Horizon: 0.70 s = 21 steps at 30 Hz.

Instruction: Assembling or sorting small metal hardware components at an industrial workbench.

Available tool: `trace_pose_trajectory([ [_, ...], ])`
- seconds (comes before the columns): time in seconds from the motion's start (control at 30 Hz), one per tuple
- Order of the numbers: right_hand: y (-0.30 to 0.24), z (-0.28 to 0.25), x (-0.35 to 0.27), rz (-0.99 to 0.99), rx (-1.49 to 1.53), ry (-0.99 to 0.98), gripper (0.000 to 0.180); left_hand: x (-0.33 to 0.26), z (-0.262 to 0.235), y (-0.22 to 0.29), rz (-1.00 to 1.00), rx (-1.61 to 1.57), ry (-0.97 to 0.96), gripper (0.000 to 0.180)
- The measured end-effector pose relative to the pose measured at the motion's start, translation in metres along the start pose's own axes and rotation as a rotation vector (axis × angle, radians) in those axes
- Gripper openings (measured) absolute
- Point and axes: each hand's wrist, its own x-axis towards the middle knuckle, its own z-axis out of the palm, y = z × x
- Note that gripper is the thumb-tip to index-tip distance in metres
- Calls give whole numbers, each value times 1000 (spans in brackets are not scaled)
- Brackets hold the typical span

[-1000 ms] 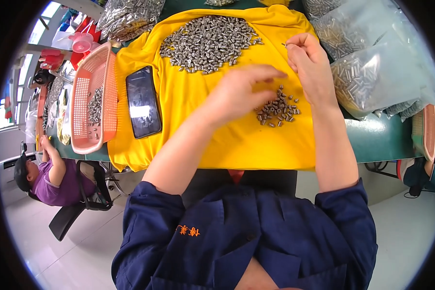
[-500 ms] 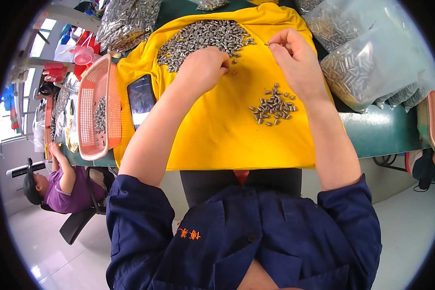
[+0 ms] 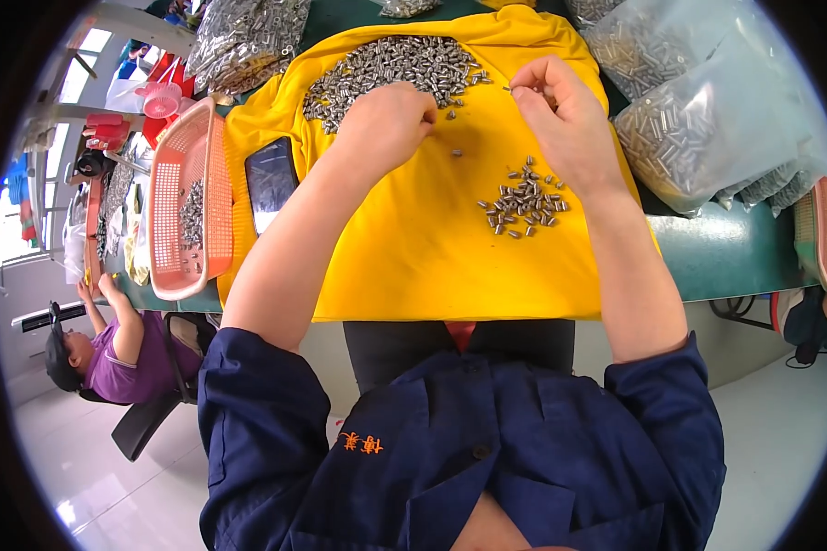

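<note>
A large pile of small silvery metal cylinders lies on a yellow cloth. At its near edge is my left hand, its fingers curled together. What they hold, if anything, is hidden behind the hand. To the right, my right hand is closed in a pinch, with a tiny metal cylinder showing at its fingertips. Below that hand a smaller heap of the same cylinders rests on the cloth. One loose cylinder lies alone between the two piles.
A dark phone and a pink plastic basket with metal parts stand on the left. Clear bags of metal cylinders crowd the right side; another full bag sits at the far left. A co-worker sits at the left.
A cylinder blurred below my left hand now lies still on the cloth, slightly nearer me. My left hand has shifted slightly away from me. My right hand keeps its pinch.
</note>
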Motion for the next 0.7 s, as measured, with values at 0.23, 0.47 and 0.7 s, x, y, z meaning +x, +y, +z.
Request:
trace_pose_trajectory([
  [0.23,-5,0,-4,50,98,-79,6,-10,1,18,-276,-1469,92,16],
  [0.47,1,5,-5,60,65,-181,4,-15,23,25,-232,-1792,80,17],
  [0.7,1,7,-5,18,-28,-212,5,-15,23,27,-212,-1699,86,15],
])
